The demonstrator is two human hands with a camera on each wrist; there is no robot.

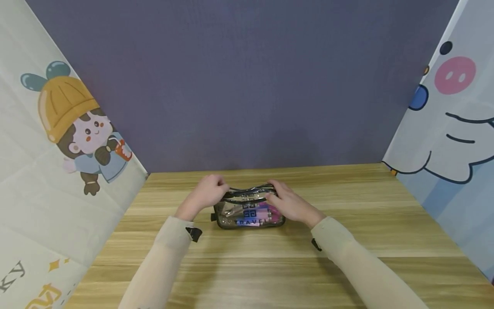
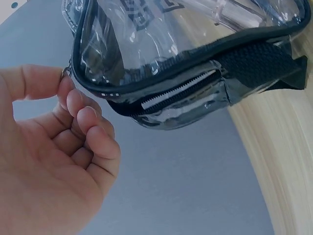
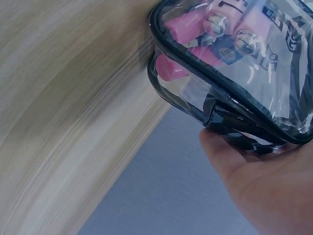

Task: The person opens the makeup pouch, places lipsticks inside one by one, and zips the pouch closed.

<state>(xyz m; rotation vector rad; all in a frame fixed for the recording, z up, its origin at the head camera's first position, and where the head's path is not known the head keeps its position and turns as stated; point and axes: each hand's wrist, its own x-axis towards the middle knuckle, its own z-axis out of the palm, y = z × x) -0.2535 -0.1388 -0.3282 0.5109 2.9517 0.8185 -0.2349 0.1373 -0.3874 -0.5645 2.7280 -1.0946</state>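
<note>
A clear plastic toiletry pouch [image 1: 251,222] with black piping and the word TRAVEL stands on the table in the head view. My left hand [image 1: 208,191] is at its upper left corner. Thumb and forefinger there pinch a small zipper pull [image 2: 66,72], as the left wrist view shows. White zipper teeth [image 2: 178,90] show along the pouch's end. At the other end, my right hand [image 1: 291,204] grips the upper right corner, its fingertips partly hidden behind the pouch. Pink and purple tubes [image 3: 186,27] with silvery balls lie inside.
The wood-grain table [image 1: 247,274] ends at a dark blue-grey panel [image 1: 247,86] behind the pouch. Cartoon-printed sheets flank it, a pale one [image 1: 34,180] on the left and a white and blue one [image 1: 455,141] on the right.
</note>
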